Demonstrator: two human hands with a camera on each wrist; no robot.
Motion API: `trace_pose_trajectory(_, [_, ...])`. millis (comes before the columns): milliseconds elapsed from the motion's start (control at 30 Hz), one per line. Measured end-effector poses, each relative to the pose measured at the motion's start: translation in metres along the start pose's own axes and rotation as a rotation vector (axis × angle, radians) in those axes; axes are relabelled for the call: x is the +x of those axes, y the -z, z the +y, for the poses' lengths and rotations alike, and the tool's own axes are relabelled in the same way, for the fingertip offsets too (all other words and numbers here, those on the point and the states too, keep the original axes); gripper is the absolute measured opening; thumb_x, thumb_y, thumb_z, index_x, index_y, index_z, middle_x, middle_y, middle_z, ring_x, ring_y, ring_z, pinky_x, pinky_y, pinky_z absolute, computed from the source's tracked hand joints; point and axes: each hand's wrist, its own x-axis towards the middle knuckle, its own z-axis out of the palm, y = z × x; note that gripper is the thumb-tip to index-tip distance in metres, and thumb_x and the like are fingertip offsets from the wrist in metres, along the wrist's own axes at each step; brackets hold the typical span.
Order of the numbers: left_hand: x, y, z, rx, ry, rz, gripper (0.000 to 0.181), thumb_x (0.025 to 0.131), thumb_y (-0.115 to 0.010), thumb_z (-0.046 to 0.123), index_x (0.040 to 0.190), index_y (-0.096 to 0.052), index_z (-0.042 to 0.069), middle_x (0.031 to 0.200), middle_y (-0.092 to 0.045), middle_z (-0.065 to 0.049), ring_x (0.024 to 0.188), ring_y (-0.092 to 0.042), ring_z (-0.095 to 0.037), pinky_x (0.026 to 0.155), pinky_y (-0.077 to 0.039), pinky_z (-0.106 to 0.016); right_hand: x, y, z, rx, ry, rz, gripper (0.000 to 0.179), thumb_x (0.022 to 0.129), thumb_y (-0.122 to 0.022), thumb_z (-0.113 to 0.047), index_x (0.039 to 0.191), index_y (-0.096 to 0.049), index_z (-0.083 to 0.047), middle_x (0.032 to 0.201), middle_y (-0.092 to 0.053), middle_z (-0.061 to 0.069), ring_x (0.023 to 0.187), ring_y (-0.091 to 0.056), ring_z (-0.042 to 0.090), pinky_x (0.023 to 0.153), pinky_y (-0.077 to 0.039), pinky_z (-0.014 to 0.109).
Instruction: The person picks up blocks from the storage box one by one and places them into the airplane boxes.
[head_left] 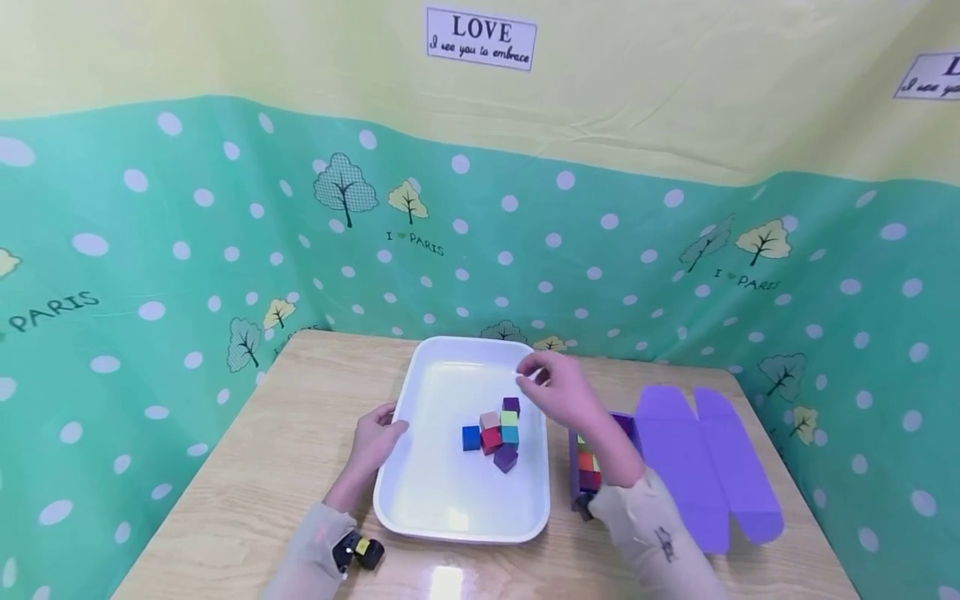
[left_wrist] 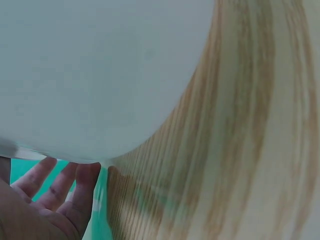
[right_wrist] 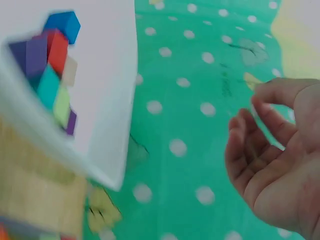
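Note:
A white tray (head_left: 442, 500) lies on the table with several coloured wooden cubes grouped right of its middle. Among them are a blue cube (head_left: 471, 438), a red cube (head_left: 491, 440), a teal cube (head_left: 510, 435) and a purple cube (head_left: 506, 457). My left hand (head_left: 375, 442) holds the tray's left rim, thumb over the edge; in the left wrist view its fingers (left_wrist: 65, 187) reach the tray's outer side. Above the tray's right rim hovers my right hand (head_left: 555, 387). Its fingers are loosely bent, and the right wrist view shows nothing between them.
Right of the tray an open purple box (head_left: 575, 475) contains several coloured cubes, partly hidden by my right forearm. Its purple lid flaps (head_left: 682, 467) spread over the wooden table (head_left: 255, 467). A green and yellow patterned cloth (head_left: 480, 217) hangs behind the table and on both sides.

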Motion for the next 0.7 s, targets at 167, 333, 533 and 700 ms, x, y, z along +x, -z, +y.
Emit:
trace_pose_trajectory(167, [-0.001, -0.001, 0.002, 0.005, 0.012, 0.01, 0.048, 0.083, -0.063, 0.006, 0.13, -0.056, -0.004, 0.116, -0.063, -0.024, 0.103, -0.062, -0.035, 0.086, -0.056, -0.041, 0.023, -0.041, -0.003, -0.045, -0.101, -0.179, 0.019, 0.09, -0.068, -0.016, 0.106, -0.068, -0.006, 0.096, -0.063, 0.0, 0.086, -0.059, 0.019, 0.071, -0.055, 0.031])
trace_pose_trajectory(333, [-0.001, -0.003, 0.002, 0.014, 0.002, 0.015, 0.048, 0.083, -0.063, 0.006, 0.129, -0.056, -0.005, 0.114, -0.063, -0.025, 0.101, -0.063, -0.035, 0.083, -0.056, -0.04, 0.037, -0.072, -0.003, -0.16, -0.097, -0.316, 0.022, 0.083, -0.075, -0.014, 0.102, -0.069, -0.005, 0.095, -0.065, 0.002, 0.087, -0.058, 0.017, 0.079, -0.052, 0.032])
trace_pose_trajectory(533, [0.0, -0.001, 0.0, 0.016, 0.005, 0.006, 0.048, 0.084, -0.062, 0.006, 0.13, -0.055, -0.004, 0.116, -0.063, -0.026, 0.102, -0.063, -0.036, 0.084, -0.056, -0.041, 0.044, -0.096, -0.005, -0.308, -0.154, -0.389, 0.029, 0.073, -0.082, -0.015, 0.099, -0.07, -0.009, 0.086, -0.061, -0.003, 0.077, -0.056, 0.018, 0.068, -0.05, 0.031])
trace_pose_trajectory(700, [0.0, -0.001, 0.0, 0.005, 0.008, 0.009, 0.048, 0.084, -0.063, 0.005, 0.13, -0.055, -0.005, 0.116, -0.063, -0.027, 0.102, -0.063, -0.037, 0.084, -0.056, -0.041, 0.045, -0.11, -0.002, -0.435, -0.209, -0.459, 0.029, 0.071, -0.084, -0.016, 0.092, -0.065, -0.014, 0.083, -0.059, -0.003, 0.072, -0.055, 0.018, 0.066, -0.048, 0.032])
